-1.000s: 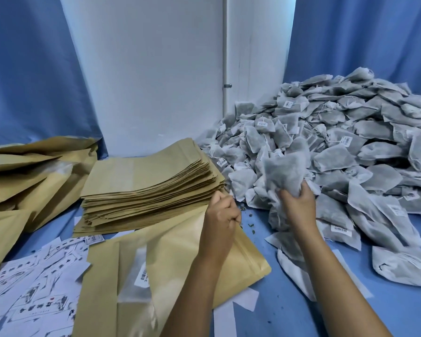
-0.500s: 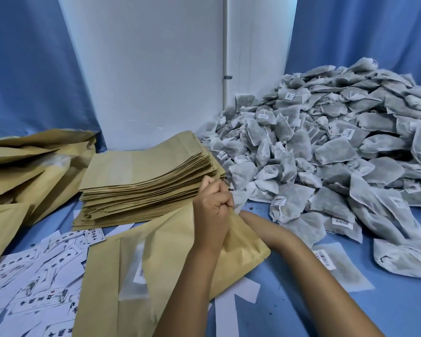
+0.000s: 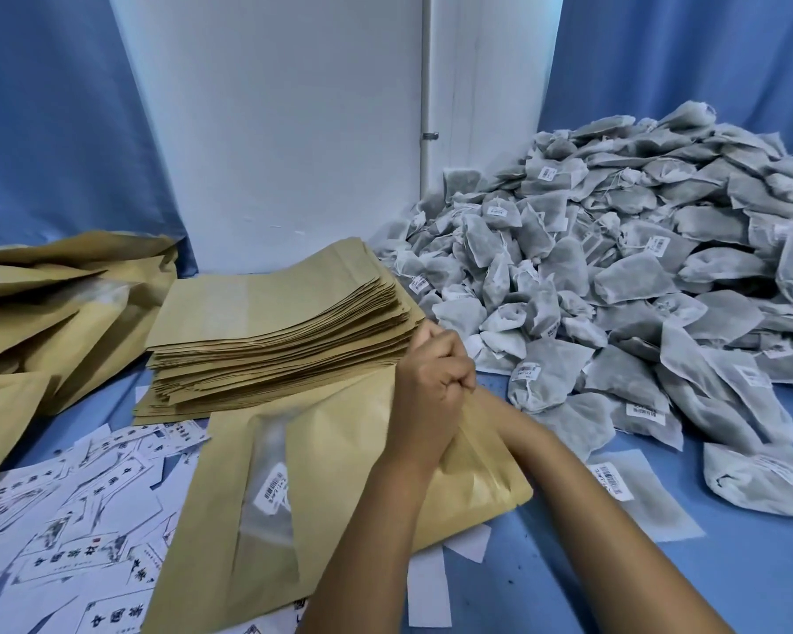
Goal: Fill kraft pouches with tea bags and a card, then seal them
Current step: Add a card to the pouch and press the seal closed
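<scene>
The kraft pouch (image 3: 339, 487) lay on the blue table (image 3: 568, 588) in front of the person, its mouth held up by the left hand (image 3: 431, 386), whose fingers were curled tight around the top edge. The right hand was hidden inside the pouch, only its forearm (image 3: 582, 510) showing, so whether those fingers gripped anything could not be told. Through the pouch's clear window (image 3: 271, 487) a barcode label showed faintly. Behind lay a stack of flat pouches (image 3: 275, 327), to the right a heap of tea bags (image 3: 637, 276), and at lower left scattered cards (image 3: 56, 542), partly cut off by the frame edge.
</scene>
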Demonstrator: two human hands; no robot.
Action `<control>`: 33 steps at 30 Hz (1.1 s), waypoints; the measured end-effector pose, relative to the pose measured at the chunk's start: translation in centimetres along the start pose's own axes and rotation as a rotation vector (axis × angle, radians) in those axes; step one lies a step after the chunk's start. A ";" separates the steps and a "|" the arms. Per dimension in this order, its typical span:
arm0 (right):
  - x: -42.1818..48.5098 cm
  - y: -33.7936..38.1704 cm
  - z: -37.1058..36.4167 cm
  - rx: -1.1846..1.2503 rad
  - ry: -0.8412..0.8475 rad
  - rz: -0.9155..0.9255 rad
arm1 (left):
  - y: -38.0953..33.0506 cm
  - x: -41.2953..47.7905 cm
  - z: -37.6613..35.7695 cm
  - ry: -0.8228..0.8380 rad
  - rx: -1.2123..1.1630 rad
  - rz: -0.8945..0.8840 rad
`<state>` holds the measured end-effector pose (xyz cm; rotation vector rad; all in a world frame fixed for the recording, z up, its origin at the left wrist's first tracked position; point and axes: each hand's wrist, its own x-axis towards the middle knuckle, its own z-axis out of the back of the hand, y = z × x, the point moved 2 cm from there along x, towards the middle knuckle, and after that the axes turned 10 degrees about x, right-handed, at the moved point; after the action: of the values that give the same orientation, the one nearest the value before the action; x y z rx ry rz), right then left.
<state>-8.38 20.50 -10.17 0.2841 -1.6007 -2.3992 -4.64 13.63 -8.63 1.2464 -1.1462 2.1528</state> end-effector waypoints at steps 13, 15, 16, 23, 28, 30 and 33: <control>1.9 -8.0 8.3 -0.441 -0.580 0.131 | 1.9 -0.9 0.6 -0.023 0.055 0.094; 1.1 -6.6 8.6 -0.001 -0.649 0.274 | 1.8 -0.9 0.5 -0.016 0.058 0.096; 0.6 -5.6 8.7 0.272 -0.623 0.353 | 1.8 -0.9 0.5 -0.016 0.055 0.097; -1.5 -2.8 6.9 0.603 -0.013 0.335 | 1.8 -0.8 0.6 -0.015 0.058 0.099; -1.3 -2.9 1.5 0.137 0.199 0.316 | 1.6 -1.2 0.1 0.029 0.056 0.097; -0.9 -3.0 0.9 0.146 0.254 0.301 | 1.7 -1.2 0.3 0.023 0.051 0.103; -0.7 -2.9 2.8 0.562 0.190 0.253 | 2.1 -0.8 1.2 -0.052 0.067 0.115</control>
<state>-8.80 24.28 -11.81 0.3674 -2.0445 -1.6503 -4.97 11.52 -9.96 1.3016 -1.2038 2.2721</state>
